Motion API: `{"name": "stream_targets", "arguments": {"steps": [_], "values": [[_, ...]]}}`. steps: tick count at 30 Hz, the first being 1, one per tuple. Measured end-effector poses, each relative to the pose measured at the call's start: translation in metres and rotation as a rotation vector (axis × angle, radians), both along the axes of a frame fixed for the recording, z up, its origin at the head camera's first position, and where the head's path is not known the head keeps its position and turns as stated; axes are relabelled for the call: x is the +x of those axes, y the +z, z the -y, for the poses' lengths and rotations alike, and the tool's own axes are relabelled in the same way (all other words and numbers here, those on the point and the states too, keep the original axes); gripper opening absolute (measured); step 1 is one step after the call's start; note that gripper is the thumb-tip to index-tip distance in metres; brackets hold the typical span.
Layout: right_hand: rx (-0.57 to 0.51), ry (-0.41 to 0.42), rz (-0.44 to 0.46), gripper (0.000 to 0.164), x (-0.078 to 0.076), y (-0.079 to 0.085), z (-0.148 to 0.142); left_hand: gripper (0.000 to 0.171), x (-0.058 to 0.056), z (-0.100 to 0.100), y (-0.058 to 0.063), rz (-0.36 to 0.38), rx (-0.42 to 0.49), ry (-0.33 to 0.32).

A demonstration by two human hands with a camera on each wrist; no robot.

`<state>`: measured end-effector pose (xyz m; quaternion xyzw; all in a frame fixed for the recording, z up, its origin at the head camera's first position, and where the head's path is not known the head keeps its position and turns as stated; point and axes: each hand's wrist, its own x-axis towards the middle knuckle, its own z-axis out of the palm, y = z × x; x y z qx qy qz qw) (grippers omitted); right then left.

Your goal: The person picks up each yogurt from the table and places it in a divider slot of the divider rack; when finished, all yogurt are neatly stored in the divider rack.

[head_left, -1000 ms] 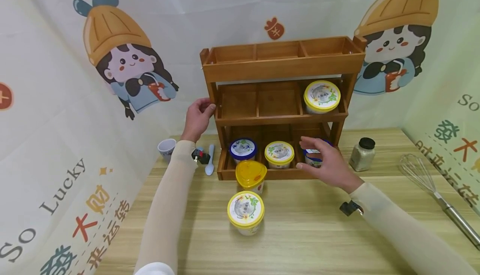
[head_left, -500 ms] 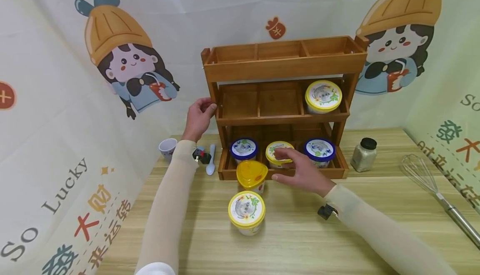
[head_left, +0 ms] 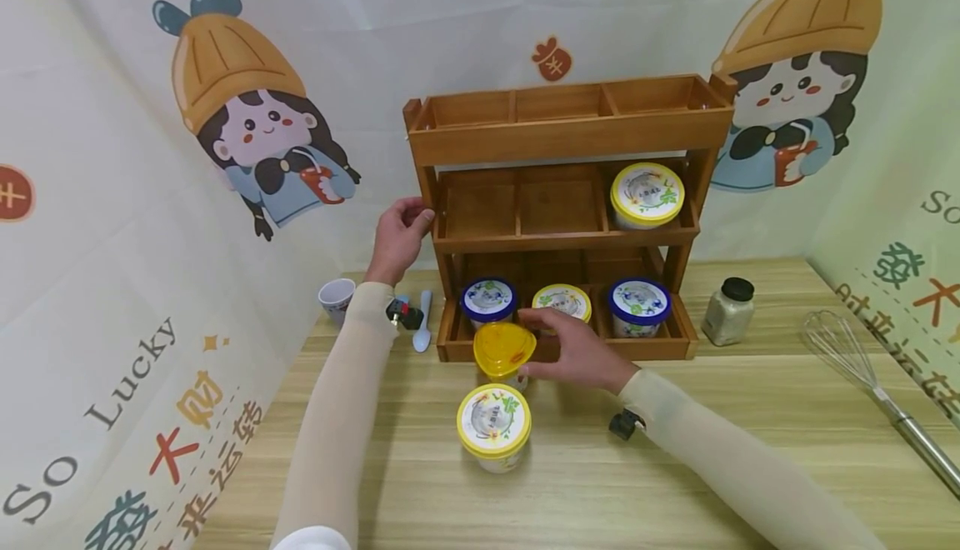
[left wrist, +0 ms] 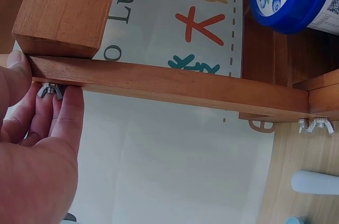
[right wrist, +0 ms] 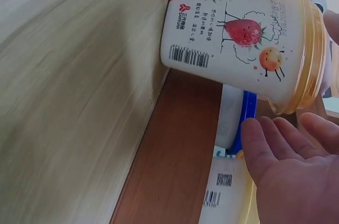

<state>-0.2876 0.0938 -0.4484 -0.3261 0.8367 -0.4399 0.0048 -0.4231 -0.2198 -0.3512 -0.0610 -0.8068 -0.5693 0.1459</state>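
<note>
My left hand (head_left: 401, 237) holds the left side post of a three-tier wooden rack (head_left: 566, 137). In the left wrist view, thumb and fingers lie on either side of the post, beside a metal wing nut (left wrist: 50, 90). My right hand (head_left: 577, 352) is at the right side of a yogurt cup (head_left: 504, 348) with a clear yellow lid, its fingers fairly straight and spread. The right wrist view shows this cup (right wrist: 233, 44) with a strawberry print, and the fingertips just beside its lid. A tub with a yellow-rimmed lid (head_left: 493, 421) stands in front of it.
On the rack's bottom tier sit two blue-lidded tubs, left (head_left: 487, 298) and right (head_left: 639, 304), with a yellow-lidded tub (head_left: 562, 300) between. Another yellow-lidded tub (head_left: 647, 193) is on the middle tier. Around stand a small cup (head_left: 336, 296), spoon (head_left: 423, 325), jar (head_left: 729, 312) and whisk (head_left: 862, 375).
My right hand has moved left from the right blue-lidded tub, past the yellow-lidded one, to the clear-yellow-lidded cup. My left hand has stayed on the rack's post.
</note>
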Motion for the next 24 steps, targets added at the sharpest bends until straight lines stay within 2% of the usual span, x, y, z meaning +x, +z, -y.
{"name": "stream_targets", "arguments": {"steps": [6, 14, 18, 24], "values": [[0.04, 0.028, 0.038, 0.09, -0.004, -0.002, 0.009, 0.043, 0.0, 0.0, -0.001, -0.004, -0.01, 0.005], [0.077, 0.039, 0.138, 0.102, -0.009, -0.006, 0.017, 0.043, 0.0, 0.0, -0.001, 0.01, -0.004, 0.003], [0.065, 0.03, 0.145, 0.103, -0.01, -0.007, 0.019, 0.043, 0.001, -0.001, 0.0, 0.005, -0.003, 0.005], [0.035, 0.001, 0.137, 0.096, -0.01, -0.007, 0.018, 0.043, 0.001, -0.001, 0.001, 0.0, 0.002, 0.002]]}}
